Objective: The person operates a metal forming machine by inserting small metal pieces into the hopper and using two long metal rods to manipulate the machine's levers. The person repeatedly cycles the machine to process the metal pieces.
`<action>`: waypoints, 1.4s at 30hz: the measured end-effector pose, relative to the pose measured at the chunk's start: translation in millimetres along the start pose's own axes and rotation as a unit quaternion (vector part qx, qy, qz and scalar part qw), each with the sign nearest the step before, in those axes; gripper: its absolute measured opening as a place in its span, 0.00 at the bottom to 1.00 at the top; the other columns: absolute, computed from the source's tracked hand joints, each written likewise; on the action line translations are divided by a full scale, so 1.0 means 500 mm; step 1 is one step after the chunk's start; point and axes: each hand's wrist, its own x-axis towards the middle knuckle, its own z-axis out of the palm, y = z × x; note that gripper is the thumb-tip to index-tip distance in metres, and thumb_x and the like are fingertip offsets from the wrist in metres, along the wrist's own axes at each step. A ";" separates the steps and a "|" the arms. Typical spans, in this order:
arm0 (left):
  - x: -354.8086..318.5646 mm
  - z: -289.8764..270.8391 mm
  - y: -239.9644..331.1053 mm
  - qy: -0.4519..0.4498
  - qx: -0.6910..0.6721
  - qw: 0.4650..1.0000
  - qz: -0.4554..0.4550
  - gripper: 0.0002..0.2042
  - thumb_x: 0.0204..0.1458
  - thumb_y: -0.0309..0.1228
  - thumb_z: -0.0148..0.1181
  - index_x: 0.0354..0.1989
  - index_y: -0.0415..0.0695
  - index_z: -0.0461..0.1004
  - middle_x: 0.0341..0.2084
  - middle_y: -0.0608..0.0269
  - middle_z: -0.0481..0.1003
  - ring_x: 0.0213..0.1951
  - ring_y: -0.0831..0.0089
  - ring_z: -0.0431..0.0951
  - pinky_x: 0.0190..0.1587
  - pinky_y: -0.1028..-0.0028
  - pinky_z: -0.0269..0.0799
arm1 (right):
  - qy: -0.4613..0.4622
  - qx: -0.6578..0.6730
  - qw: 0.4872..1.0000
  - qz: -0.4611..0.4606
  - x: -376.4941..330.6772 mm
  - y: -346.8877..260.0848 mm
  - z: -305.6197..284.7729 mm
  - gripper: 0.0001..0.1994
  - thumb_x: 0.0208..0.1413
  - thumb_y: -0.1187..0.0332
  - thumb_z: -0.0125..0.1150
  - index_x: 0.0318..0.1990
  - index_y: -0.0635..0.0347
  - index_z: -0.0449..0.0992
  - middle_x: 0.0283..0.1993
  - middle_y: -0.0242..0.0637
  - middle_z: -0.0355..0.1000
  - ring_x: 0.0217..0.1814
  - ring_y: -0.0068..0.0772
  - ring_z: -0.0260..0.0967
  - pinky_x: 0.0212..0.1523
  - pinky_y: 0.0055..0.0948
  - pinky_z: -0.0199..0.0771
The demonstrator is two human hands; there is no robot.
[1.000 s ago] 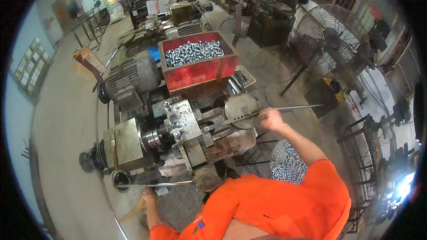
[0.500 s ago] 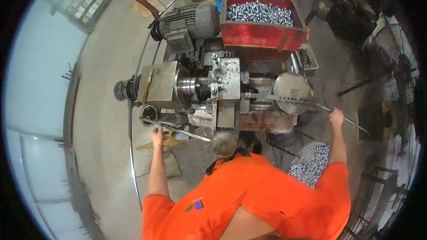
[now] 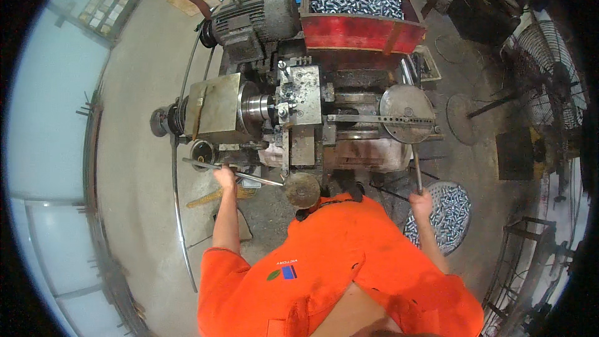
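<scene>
My left hand [image 3: 224,178] is closed round a long metal lever [image 3: 259,180], which slants across the front of a greasy lathe-like machine [image 3: 362,153]. Its near end lies by a round grey disc [image 3: 302,190]. On the right, my right hand [image 3: 421,202] grips the lower end of a metal handle [image 3: 417,168]. That handle points toward me from beneath a large round plate [image 3: 399,103], which a bar with holes [image 3: 368,118] crosses. Between my hands, a steel spindle [image 3: 257,108] faces a flat tool block [image 3: 301,97].
Behind the machine stand a red bin [image 3: 362,34] full of small shiny metal parts and a motor [image 3: 249,25]. A round basket [image 3: 458,240] of similar parts sits by my right forearm. A standing fan [image 3: 549,75] is at the right, a long rod [image 3: 177,212] at the left.
My right hand has swung the handle from pointing out to the right round toward my body. My left hand stays on its lever. The view has shifted slightly.
</scene>
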 end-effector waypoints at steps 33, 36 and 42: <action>0.125 -0.208 -0.184 -0.242 0.540 0.803 0.069 0.26 0.49 0.51 0.51 0.42 0.36 0.70 0.35 0.48 0.75 0.33 0.62 0.78 0.35 0.69 0.73 | 0.081 -0.113 0.978 -0.156 0.159 -0.095 -0.027 0.39 0.31 0.71 0.60 0.59 0.63 0.58 0.58 0.54 0.59 0.60 0.52 0.55 0.60 0.37 0.55; 0.102 -0.105 -0.139 -0.325 0.661 0.665 0.124 0.22 0.49 0.50 0.49 0.43 0.46 0.73 0.35 0.52 0.76 0.36 0.54 0.76 0.37 0.62 0.72 | -0.036 -0.194 0.978 -0.071 0.035 -0.013 0.009 0.32 0.30 0.69 0.60 0.53 0.62 0.66 0.49 0.53 0.67 0.49 0.51 0.66 0.50 0.36 0.67; 0.062 -0.012 -0.301 -0.262 0.658 0.698 0.107 0.19 0.48 0.44 0.49 0.39 0.42 0.74 0.31 0.54 0.77 0.32 0.54 0.77 0.35 0.59 0.73 | -0.052 -0.171 0.984 0.004 -0.115 0.023 -0.010 0.18 0.33 0.69 0.56 0.36 0.63 0.77 0.33 0.49 0.74 0.37 0.45 0.73 0.40 0.33 0.72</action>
